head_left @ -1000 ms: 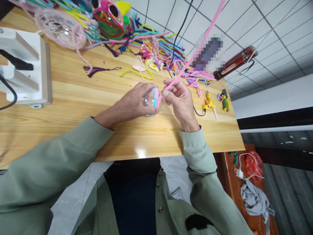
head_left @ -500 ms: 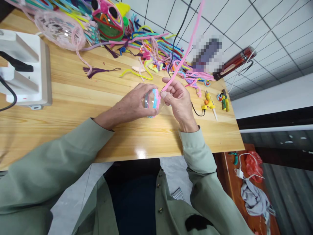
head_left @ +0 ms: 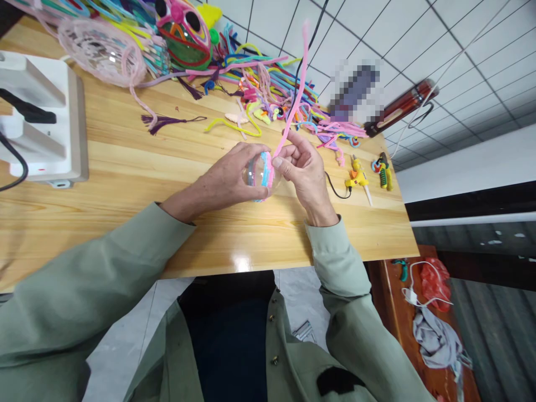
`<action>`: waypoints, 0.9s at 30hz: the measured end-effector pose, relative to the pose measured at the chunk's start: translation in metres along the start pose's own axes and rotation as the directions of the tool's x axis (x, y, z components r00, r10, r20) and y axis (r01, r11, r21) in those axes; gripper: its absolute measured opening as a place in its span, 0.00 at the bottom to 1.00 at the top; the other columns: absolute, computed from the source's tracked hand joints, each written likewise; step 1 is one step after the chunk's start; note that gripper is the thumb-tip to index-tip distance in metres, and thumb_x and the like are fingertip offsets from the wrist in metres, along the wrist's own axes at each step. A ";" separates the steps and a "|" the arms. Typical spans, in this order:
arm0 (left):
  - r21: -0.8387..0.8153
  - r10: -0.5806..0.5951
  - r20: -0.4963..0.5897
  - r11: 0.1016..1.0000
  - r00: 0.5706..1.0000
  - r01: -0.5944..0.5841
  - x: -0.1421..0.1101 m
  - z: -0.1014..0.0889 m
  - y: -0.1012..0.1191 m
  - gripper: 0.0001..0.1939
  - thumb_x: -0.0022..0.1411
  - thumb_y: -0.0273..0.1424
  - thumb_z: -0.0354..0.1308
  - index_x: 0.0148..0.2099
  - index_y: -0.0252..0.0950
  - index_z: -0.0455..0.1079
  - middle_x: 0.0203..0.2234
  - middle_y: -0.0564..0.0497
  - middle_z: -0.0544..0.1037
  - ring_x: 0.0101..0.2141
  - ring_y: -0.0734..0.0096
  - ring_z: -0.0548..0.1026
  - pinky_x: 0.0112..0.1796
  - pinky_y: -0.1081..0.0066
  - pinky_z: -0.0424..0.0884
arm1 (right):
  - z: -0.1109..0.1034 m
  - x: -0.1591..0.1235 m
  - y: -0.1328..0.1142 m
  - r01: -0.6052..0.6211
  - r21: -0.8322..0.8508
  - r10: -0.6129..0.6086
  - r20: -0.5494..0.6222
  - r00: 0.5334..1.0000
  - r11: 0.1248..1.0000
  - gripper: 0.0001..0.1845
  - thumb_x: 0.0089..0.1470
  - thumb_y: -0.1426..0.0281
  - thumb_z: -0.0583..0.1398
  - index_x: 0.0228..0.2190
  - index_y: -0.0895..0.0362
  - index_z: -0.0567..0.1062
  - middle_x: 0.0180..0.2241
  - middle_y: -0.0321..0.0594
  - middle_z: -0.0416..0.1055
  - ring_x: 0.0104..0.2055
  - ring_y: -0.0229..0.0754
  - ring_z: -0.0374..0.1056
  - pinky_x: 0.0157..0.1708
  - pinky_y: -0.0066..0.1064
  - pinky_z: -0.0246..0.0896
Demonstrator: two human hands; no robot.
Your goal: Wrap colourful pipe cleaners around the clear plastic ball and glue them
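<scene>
Above the wooden table, my left hand (head_left: pixel 228 176) is wrapped round a clear round plastic piece (head_left: pixel 258 167) whose far side is hidden by my fingers. A blue fuzzy band (head_left: pixel 264 170) and a pink one run round it. From the pink band a long pink pipe cleaner (head_left: pixel 298 95) rises up and to the right, its tip free in the air. My right hand (head_left: pixel 305 170) pinches this pipe cleaner close to the band between thumb and forefinger, with the other fingers curled loosely.
Many coloured pipe cleaners (head_left: pixel 285 75) lie along the back. A yellow glue gun (head_left: pixel 357 177) and green-handled pliers (head_left: pixel 386 173) lie at right. A white power strip (head_left: pixel 75 123) stands at left; a purple tassel (head_left: pixel 167 121) and a red flask (head_left: pixel 402 107) are further back.
The free end of the pink pipe cleaner has swung left and down, so its tip now shows. My right hand has shifted very slightly left; my left hand holds still.
</scene>
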State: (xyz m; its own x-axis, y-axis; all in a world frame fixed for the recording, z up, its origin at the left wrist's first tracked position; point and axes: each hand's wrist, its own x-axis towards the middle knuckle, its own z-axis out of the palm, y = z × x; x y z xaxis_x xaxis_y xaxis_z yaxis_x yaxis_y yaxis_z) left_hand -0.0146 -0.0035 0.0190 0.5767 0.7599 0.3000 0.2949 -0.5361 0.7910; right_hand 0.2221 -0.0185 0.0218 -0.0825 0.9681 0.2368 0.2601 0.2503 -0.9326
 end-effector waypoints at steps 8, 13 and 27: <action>0.000 0.019 -0.014 1.000 1.000 -0.019 -0.001 0.001 -0.003 0.35 0.60 0.34 0.71 0.69 0.42 0.72 0.64 0.44 0.79 0.61 0.49 0.78 0.61 0.52 0.80 | 0.003 -0.004 -0.009 0.041 -0.061 -0.043 -0.031 0.999 0.997 0.32 0.60 0.41 0.75 0.56 0.44 0.79 0.51 0.37 0.78 0.34 0.39 0.67 0.36 0.38 0.73; -0.031 0.037 -0.002 0.999 0.999 -0.037 0.000 -0.001 -0.003 0.39 0.59 0.33 0.71 0.72 0.45 0.71 0.65 0.45 0.80 0.63 0.48 0.78 0.64 0.51 0.79 | 0.006 -0.006 -0.016 0.040 -0.042 -0.041 -0.030 0.999 0.998 0.27 0.60 0.44 0.76 0.50 0.47 0.83 0.51 0.37 0.82 0.34 0.38 0.64 0.36 0.37 0.69; -0.034 -0.021 -0.009 0.999 1.000 0.021 0.001 -0.003 -0.003 0.44 0.59 0.36 0.72 0.77 0.47 0.69 0.69 0.45 0.78 0.67 0.45 0.76 0.67 0.48 0.76 | 0.007 -0.011 -0.034 0.043 -0.074 -0.042 0.015 0.999 0.996 0.24 0.60 0.44 0.77 0.46 0.47 0.87 0.49 0.36 0.85 0.39 0.41 0.70 0.38 0.37 0.68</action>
State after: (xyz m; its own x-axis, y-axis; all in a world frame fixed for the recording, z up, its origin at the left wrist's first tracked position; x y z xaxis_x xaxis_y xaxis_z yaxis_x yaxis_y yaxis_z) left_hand -0.0175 0.0001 0.0181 0.5635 0.7742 0.2883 0.2804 -0.5075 0.8147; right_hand 0.2077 -0.0378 0.0487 -0.1082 0.9564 0.2714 0.3267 0.2920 -0.8989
